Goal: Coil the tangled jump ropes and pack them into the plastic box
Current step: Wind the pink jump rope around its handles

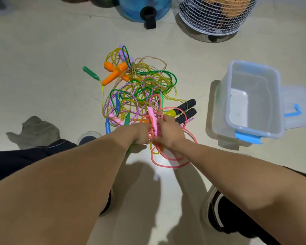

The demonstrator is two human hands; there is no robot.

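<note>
A tangle of jump ropes (141,85) lies on the pale floor: green, yellow, purple-braided and beige cords with orange handles (115,73), a green handle (89,72), blue handles and black foam handles (186,110). At the pile's near edge my right hand (169,133) grips a pink handle (153,119) with coral-pink rope loops (175,160) hanging below. My left hand (140,134) holds the same pink loops just to the left. The clear plastic box (251,101) with blue latches stands open and empty on the right.
The box lid (297,106) lies behind the box at right. A white wire basket (215,16) and a blue water jug (145,7) stand at the back. A grey cloth (34,131) lies at left. My shoes (224,214) are near the bottom.
</note>
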